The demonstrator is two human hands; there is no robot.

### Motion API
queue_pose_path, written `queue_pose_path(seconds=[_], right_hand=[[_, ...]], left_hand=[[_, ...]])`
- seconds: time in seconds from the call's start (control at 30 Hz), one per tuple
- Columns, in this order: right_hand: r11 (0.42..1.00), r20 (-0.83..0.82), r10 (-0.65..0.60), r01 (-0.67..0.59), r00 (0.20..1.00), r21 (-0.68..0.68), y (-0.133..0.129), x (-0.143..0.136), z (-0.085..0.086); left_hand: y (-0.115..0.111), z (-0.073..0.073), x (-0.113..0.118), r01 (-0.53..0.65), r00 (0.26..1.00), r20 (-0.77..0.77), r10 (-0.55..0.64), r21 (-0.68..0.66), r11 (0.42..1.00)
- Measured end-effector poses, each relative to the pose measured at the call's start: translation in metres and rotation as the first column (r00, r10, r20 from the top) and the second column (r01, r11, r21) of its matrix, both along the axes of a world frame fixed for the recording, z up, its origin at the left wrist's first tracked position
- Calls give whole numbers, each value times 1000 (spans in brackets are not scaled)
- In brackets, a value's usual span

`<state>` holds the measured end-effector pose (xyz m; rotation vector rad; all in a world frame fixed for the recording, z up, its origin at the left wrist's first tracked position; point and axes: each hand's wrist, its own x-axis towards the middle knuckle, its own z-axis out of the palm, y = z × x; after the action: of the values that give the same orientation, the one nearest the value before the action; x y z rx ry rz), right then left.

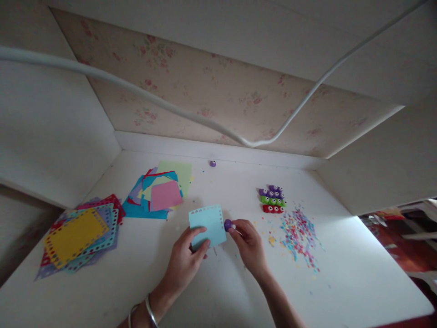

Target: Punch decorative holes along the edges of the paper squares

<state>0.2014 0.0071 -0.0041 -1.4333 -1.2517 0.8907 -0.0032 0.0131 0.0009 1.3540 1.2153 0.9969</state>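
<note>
One white table is spreading beneath a floral wall. At lower centre, my left hand is gripping one blue card — my right hand is pinching one purple punch at its right edge. Two paper piles are lying left.

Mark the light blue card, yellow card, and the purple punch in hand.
Light blue card [211,224]: head view, middle of its face.
Yellow card [78,234]: head view, middle of its face.
Purple punch [227,225]: head view, its purple body.

Pale-blue sheet, purple punch, yellow card, multicoloured confetti, pink-flowered beige wallpaper, white tabletop.
</note>
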Motion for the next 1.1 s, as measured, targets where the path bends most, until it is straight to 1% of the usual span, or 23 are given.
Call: queue_pose_path(seconds=[0.1, 0.27, 0.4, 0.53, 0.63, 0.73, 0.8, 0.9, 0.97, 1.03, 1.1], right_hand=[[1000, -27, -1, 1, 1000, -14, 0, -1, 4], [1000, -13, 23, -23, 1000, -19, -2, -3, 9], [999, -4, 31, -31, 1000, -12, -4, -5, 8], [999, 6, 44, -44, 999, 10, -6, -7, 6], [998, 48, 48, -50, 998, 35, -6, -8, 6], [996, 156, 52, -63, 986, 67, -7, -8, 6], [994, 255, 48, -72, 966, 84, -8, -8, 4], [991, 390, 54, -97, 919, 92, -9, -6, -1], [989, 454, 61, -115, 889, 94, -10, -4, -5], [988, 497, 63, -124, 865, 91, -11, -2, -7], [988, 521, 69, -131, 851, 82, -11, 1, -7]], left_hand=[[1, -1, 0, 3, 1000, -11, -3, 11, 1000], [2, -2, 1, -4, 1000, -24, 4, 10, 1000], [3, -1, 1, -19, 999, -37, 20, 9, 1000], [2, -1, 2, -12, 999, -37, 13, 22, 1000], [1, -1, 1, -5, 999, -46, 7, 37, 999], [2, -5, 1, 6, 998, -66, -1, 65, 998], [2, -9, 1, 28, 991, -132, -12, 121, 992], [1, -16, 2, 94, 944, -330, -8, 246, 965], [-2, -18, 3, 158, 889, -458, -11, 283, 946], [-5, -18, 4, 216, 822, -569, -26, 269, 939], [-8, -13, 6, 284, 735, -675, -55, 233, 930]])
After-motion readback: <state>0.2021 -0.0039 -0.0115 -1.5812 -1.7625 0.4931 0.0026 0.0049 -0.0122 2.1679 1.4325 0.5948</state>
